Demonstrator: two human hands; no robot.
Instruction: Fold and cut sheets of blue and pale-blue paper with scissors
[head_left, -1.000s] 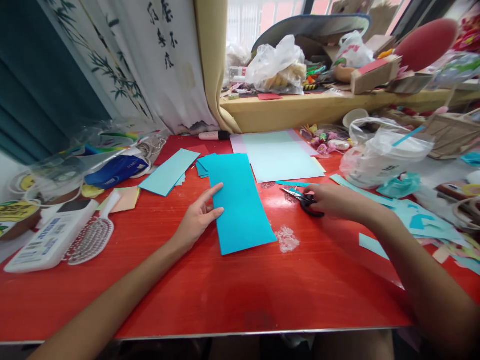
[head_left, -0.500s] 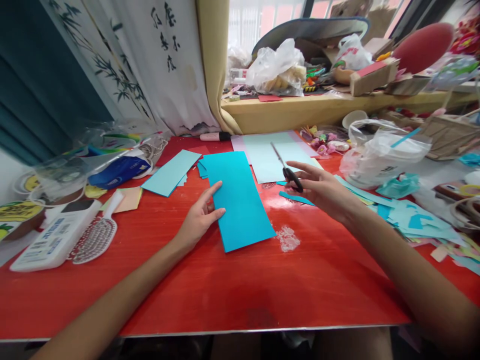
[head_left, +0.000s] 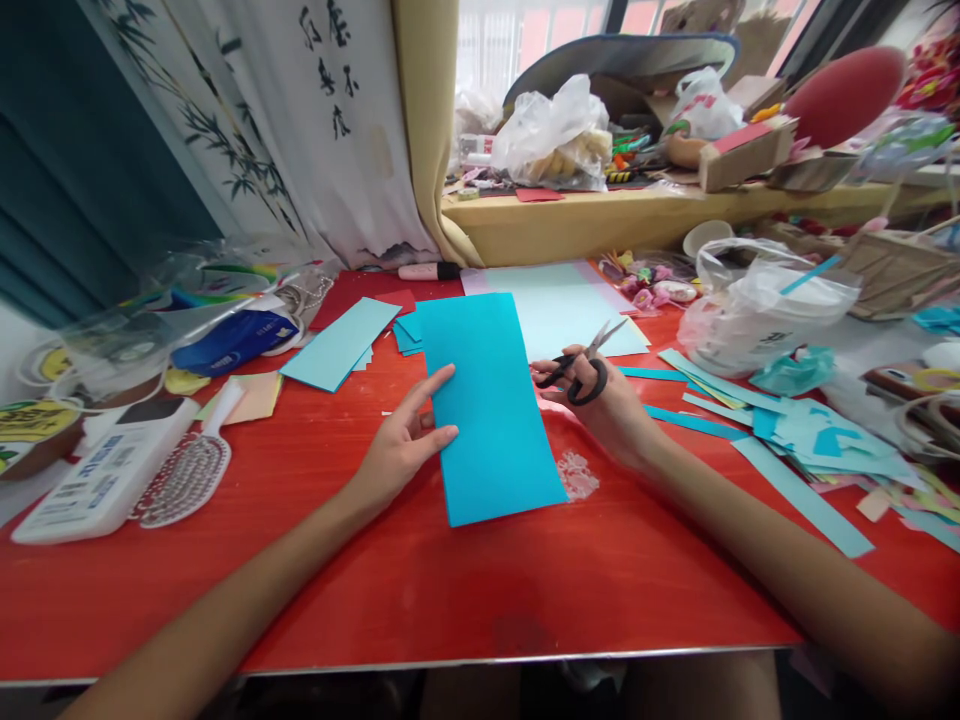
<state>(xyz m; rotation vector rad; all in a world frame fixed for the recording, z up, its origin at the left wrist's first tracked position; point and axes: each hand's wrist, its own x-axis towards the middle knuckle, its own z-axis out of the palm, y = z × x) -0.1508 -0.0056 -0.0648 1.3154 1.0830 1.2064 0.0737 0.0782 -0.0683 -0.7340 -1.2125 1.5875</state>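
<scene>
blue sheet (head_left: 491, 440): light, easily creased

mid-desk (head_left: 375, 610), it looks thin and bendable, likely best held along an edge. the left hand (head_left: 397, 435) has thumb and forefinger parted on its left edge; any grip beneath i cannot tell. the right hand's (head_left: 616, 412) fingers hold scissors (head_left: 592, 352), crowding the right edge. offcuts (head_left: 814, 432) clutter the right; a pale sheet (head_left: 562, 312) lies behind.

Slender left forearm (head_left: 270, 570) and right forearm (head_left: 780, 535), both bare, taper to a bare left hand (head_left: 401, 440) and right hand (head_left: 619, 415) with slim fingers (head_left: 435, 384).
</scene>
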